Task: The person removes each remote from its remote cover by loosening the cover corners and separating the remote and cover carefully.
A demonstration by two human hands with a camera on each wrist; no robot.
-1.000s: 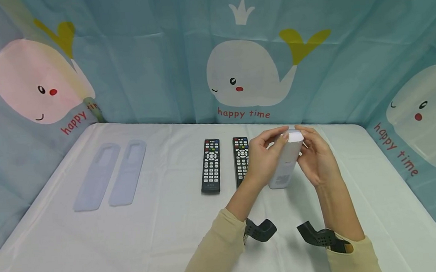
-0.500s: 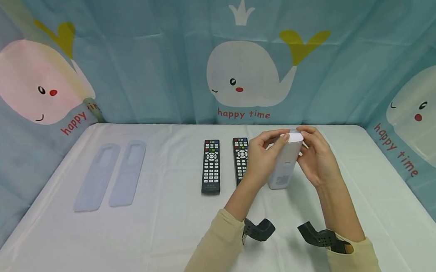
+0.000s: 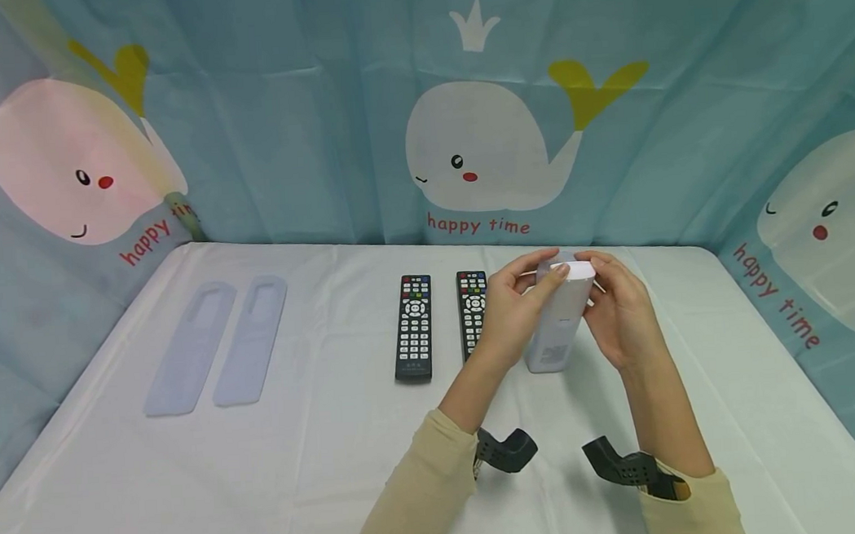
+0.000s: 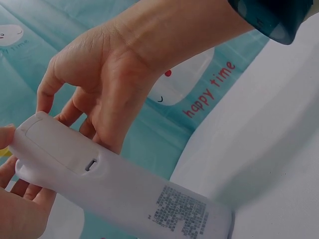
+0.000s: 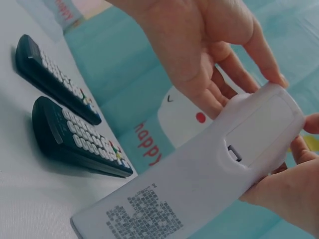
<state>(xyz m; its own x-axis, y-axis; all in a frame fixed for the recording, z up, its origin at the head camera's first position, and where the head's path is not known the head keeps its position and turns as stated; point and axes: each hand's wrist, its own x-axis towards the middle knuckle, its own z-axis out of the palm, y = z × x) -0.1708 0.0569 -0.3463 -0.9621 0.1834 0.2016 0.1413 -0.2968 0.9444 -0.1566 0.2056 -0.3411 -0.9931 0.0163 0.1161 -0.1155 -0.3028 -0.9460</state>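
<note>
A white remote control point(image 3: 559, 320) is held tilted up, its lower end at the tablecloth and its back facing me. Its battery cover point(image 5: 264, 132) and a printed block of dark text show in the right wrist view. Some translucent soft material point(image 3: 543, 269), like a sleeve's edge, bulges at its upper end; how far it reaches down the remote I cannot tell. My left hand point(image 3: 506, 315) pinches the upper end from the left, thumb on the back. My right hand point(image 3: 627, 316) grips the upper right edge, its fingers partly hidden behind the remote.
Two black remotes point(image 3: 412, 329) point(image 3: 472, 309) lie left of my hands, the nearer one partly covered by my left hand. Two flat translucent sleeves point(image 3: 190, 351) point(image 3: 250, 343) lie at the table's left. A blue whale-print curtain point(image 3: 317, 143) hangs behind the white-covered table point(image 3: 337, 468).
The translucent material at the remote's top has shifted left and now bulges beside my left fingers. My right fingertips have moved slightly. The remote stays nearly in place.
</note>
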